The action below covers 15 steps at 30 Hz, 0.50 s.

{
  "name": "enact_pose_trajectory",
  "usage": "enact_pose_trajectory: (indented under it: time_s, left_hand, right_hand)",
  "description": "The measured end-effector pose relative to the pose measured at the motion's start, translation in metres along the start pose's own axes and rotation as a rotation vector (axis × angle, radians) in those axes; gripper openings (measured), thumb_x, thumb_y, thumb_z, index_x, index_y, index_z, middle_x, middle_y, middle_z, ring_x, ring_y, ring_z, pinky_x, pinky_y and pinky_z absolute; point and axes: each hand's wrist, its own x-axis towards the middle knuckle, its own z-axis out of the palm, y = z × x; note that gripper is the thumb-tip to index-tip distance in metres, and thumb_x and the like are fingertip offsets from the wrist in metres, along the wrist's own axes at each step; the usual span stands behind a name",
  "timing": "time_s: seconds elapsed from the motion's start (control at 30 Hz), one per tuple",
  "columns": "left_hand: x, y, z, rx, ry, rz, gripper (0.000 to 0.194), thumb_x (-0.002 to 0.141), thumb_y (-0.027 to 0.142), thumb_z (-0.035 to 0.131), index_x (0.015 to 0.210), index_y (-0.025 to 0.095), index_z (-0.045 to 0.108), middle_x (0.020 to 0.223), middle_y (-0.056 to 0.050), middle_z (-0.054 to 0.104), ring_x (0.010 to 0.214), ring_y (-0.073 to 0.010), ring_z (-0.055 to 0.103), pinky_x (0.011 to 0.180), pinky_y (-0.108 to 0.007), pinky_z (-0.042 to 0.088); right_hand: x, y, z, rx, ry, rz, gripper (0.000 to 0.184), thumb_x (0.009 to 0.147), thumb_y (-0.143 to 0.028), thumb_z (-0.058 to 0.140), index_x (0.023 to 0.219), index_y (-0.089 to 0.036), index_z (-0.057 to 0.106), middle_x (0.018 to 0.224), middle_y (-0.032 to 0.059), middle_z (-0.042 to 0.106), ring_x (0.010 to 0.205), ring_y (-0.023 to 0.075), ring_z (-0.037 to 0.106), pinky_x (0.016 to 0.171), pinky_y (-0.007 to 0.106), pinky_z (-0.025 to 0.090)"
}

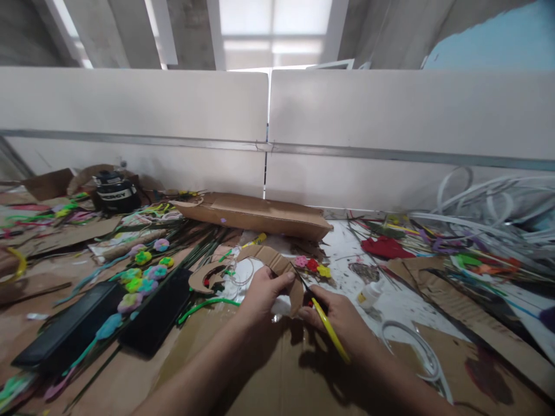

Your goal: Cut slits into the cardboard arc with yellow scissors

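Note:
My left hand (pixel 264 294) pinches a curved strip of brown cardboard (pixel 265 254) between thumb and fingers; the strip arcs over to the lower right. My right hand (pixel 332 312) grips yellow-handled scissors (pixel 329 329), seen edge-on, their dark slim blades against the cardboard's right part. Whether the blades are parted is too small to tell. Both hands hover over a flat cardboard sheet (pixel 260 381). Just beyond them lie small pink, red and yellow flowers (pixel 312 265). Left of my left hand rests a curled cardboard piece (pixel 199 278) and a green fuzzy stem (pixel 208 303).
A white glue bottle (pixel 369 294) stands to the right, near a coiled white strip (pixel 427 358). Long folded cardboard (pixel 260 216) lies at the back. Leftward are black trays (pixel 69 326), fuzzy flowers (pixel 145 280) and a black jar (pixel 116 193). Another person's hand (pixel 7 266) shows at far left.

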Motion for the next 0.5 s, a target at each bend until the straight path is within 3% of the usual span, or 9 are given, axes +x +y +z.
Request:
enact_pose_trajectory:
  time_s: [0.27,0.5]
  left_hand:
    - [-0.005,0.006,0.007,0.020,-0.008,0.044,0.035,0.063,0.032,0.091,0.082,0.018,0.066,0.068,-0.004,0.068,0.055,-0.0153,0.060,0.054,-0.027,0.046]
    - [-0.005,0.004,0.008,0.019,-0.005,0.025,0.036,0.064,0.033,0.091,0.082,0.019,0.062,0.066,-0.002,0.067,0.057,-0.0166,0.062,0.055,-0.027,0.048]
  right_hand:
    - [0.001,0.004,0.003,0.094,0.020,0.114,0.047,0.080,-0.065,0.077,0.080,-0.019,0.069,0.068,0.0028,0.064,0.063,0.0200,0.059,0.056,0.032,0.051]
    - [-0.009,0.001,0.017,0.340,-0.051,0.233,0.053,0.087,-0.073,0.064,0.092,-0.021,0.067,0.068,0.0060,0.069,0.054,0.0206,0.063,0.049,0.031,0.051]
